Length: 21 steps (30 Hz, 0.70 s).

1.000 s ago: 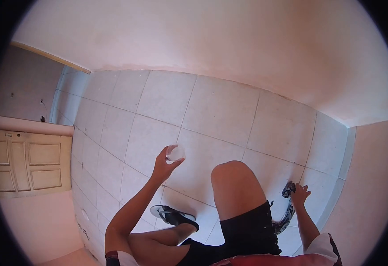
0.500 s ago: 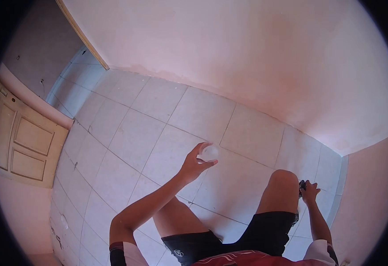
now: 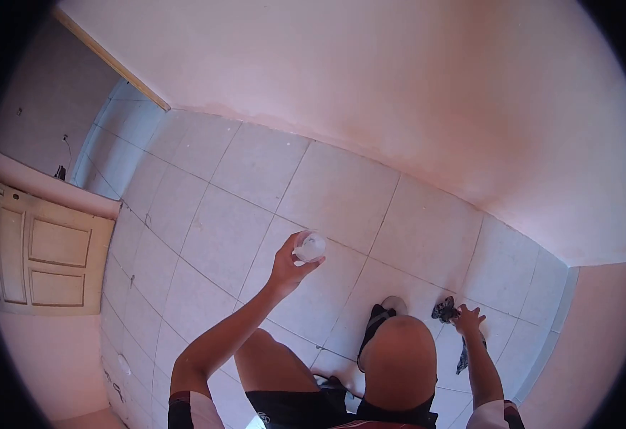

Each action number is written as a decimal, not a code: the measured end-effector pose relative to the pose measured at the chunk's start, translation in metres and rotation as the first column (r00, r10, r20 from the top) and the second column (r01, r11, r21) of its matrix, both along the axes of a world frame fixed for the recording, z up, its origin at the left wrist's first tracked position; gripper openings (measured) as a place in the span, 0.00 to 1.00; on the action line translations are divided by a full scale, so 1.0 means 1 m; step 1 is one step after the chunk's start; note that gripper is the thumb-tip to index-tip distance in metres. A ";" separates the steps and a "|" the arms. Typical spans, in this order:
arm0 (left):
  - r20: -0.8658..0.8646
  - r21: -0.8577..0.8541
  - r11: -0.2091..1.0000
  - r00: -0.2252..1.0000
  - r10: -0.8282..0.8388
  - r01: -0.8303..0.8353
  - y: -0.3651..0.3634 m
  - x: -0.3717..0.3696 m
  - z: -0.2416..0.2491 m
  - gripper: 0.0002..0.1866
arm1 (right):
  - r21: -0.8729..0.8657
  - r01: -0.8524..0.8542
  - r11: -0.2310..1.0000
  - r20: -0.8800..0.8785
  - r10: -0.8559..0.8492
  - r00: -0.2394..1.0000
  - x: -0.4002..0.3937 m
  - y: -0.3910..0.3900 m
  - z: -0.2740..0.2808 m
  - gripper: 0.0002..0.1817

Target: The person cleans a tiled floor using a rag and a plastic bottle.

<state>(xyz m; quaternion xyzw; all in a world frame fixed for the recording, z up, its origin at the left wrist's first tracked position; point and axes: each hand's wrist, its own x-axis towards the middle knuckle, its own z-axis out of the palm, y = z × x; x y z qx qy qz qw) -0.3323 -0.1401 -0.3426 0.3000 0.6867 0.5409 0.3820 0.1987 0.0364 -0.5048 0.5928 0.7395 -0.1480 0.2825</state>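
Observation:
My left hand (image 3: pixel 289 266) is wrapped round a clear plastic cup (image 3: pixel 311 247), seen from above with its round end toward me. The cup is held out over the floor, and I cannot make out what, if anything, is in it. Low on the right, my right hand (image 3: pixel 468 321) grips a dark patterned cloth (image 3: pixel 444 309) beside my bent knee. Some of its fingers stick out. One part of the cloth shows left of the hand, and another hangs below, partly behind the wrist.
Pale floor tiles (image 3: pixel 238 214) run up to a pink wall (image 3: pixel 399 86). A panelled wooden door (image 3: pixel 59 247) is on the left, beside a doorway leading to more tiles. My bent knee (image 3: pixel 399 350) and a dark sandal (image 3: pixel 376 325) are between my hands.
The cup and my left hand have shifted left. My right hand has moved left with the cloth. My right knee has swung inward, and the sandalled foot now shows.

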 end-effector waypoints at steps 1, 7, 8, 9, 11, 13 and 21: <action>-0.066 -0.018 0.999 0.997 -0.047 0.046 0.010 -0.011 -0.007 0.31 | -0.035 0.021 0.999 0.003 -0.021 1.000 0.001 -0.010 -0.013 0.24; -0.327 -0.128 0.971 0.915 -0.235 0.203 0.077 -0.043 -0.071 0.32 | -0.080 -0.166 0.983 0.062 0.171 0.983 0.003 0.005 -0.066 0.24; -0.267 -0.041 0.982 0.945 -0.186 0.182 0.081 -0.040 -0.094 0.32 | -0.118 -0.174 0.978 0.096 0.185 0.978 0.006 0.009 -0.068 0.26; -0.215 -0.020 0.988 0.965 -0.154 0.153 0.084 -0.036 -0.115 0.32 | -0.095 -0.217 0.972 0.109 0.227 0.968 0.016 0.012 -0.074 0.26; -0.200 0.025 0.992 0.973 -0.118 0.125 0.084 -0.025 -0.153 0.32 | -0.053 -0.253 0.966 0.117 0.257 0.959 0.014 0.014 -0.081 0.27; -0.266 0.002 0.992 0.956 -0.124 0.129 0.080 -0.022 -0.176 0.31 | -0.060 -0.179 0.982 0.086 0.184 0.979 0.004 0.011 -0.062 0.26; -0.261 -0.068 0.976 0.940 -0.220 0.209 0.034 0.000 -0.239 0.34 | -0.133 -0.197 0.971 0.024 0.202 0.979 -0.120 0.017 0.027 0.34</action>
